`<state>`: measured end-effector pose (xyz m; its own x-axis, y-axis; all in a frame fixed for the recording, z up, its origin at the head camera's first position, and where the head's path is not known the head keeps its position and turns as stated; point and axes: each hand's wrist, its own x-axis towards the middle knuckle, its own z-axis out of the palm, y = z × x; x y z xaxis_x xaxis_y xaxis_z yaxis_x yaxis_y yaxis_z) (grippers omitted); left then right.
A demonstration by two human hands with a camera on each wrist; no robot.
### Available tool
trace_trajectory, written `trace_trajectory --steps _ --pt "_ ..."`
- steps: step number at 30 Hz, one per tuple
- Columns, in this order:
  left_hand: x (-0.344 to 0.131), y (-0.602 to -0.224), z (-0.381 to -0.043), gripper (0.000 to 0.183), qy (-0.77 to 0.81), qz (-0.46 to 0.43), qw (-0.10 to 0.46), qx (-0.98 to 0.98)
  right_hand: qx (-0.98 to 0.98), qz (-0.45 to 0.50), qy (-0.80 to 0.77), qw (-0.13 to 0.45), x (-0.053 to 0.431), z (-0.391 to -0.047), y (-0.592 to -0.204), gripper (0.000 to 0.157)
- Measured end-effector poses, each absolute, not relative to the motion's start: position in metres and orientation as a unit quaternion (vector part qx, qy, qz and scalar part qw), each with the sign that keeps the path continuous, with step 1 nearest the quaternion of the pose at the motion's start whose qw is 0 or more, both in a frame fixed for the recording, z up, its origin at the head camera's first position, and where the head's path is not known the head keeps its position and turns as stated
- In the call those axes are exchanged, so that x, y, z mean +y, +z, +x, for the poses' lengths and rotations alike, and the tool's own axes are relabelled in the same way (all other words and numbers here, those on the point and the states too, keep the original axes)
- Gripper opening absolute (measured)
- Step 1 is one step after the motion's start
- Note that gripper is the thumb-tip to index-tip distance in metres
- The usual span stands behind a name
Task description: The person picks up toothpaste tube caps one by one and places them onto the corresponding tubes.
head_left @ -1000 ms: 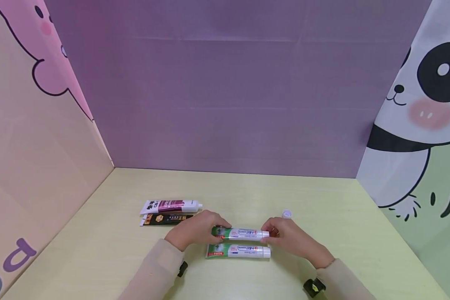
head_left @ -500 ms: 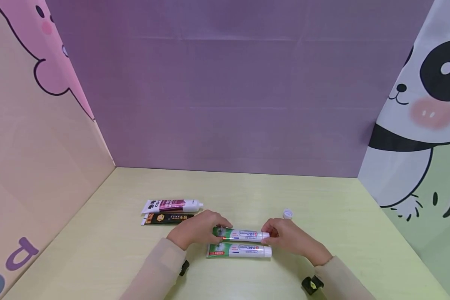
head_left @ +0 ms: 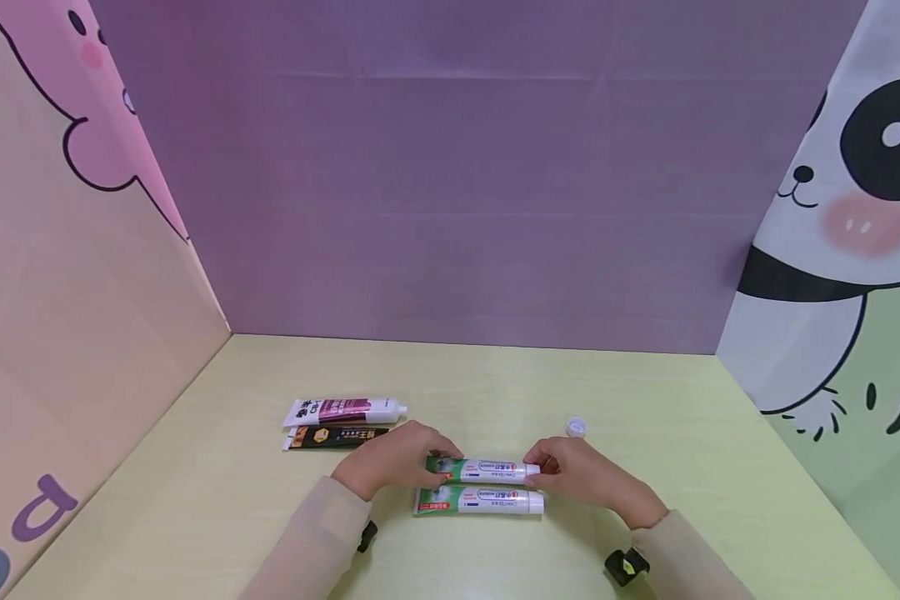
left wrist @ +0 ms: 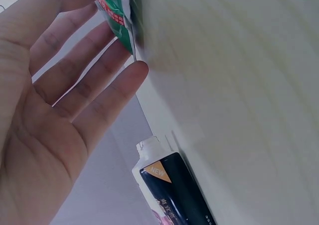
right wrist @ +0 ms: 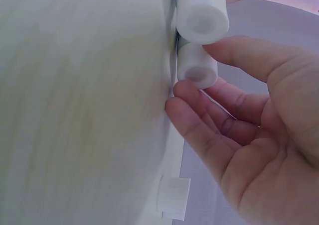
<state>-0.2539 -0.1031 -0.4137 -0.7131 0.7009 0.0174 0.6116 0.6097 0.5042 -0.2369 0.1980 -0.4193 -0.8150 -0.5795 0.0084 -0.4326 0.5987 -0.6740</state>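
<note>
Two matching green-and-white toothpaste tubes lie side by side across the table, white caps toward the right. My left hand (head_left: 397,457) pinches the green end of the farther toothpaste tube (head_left: 495,472) between thumb and fingers. At that tube's cap (right wrist: 199,68), my right hand (head_left: 581,473) pinches with thumb and fingertips. Just in front and parallel lies the nearer toothpaste tube (head_left: 495,501), its cap (right wrist: 202,16) close to my right thumb in the right wrist view. Its green end sits below my left thumb in the head view.
Behind my left hand lie a purple-and-white tube (head_left: 345,411) with a narrow nozzle and a black tube (head_left: 337,437), partly hidden by the hand. A small white cap (head_left: 576,427) stands beyond my right hand. A purple wall (head_left: 465,208) closes off the table's back edge.
</note>
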Motion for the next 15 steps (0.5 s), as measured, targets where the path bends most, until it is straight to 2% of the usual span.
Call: trace_trajectory --steps 15 --pt "-0.1060 -0.4097 -0.2524 0.032 0.232 0.360 0.075 0.901 0.892 -0.274 -0.344 0.106 0.2045 -0.2335 -0.4163 0.026"
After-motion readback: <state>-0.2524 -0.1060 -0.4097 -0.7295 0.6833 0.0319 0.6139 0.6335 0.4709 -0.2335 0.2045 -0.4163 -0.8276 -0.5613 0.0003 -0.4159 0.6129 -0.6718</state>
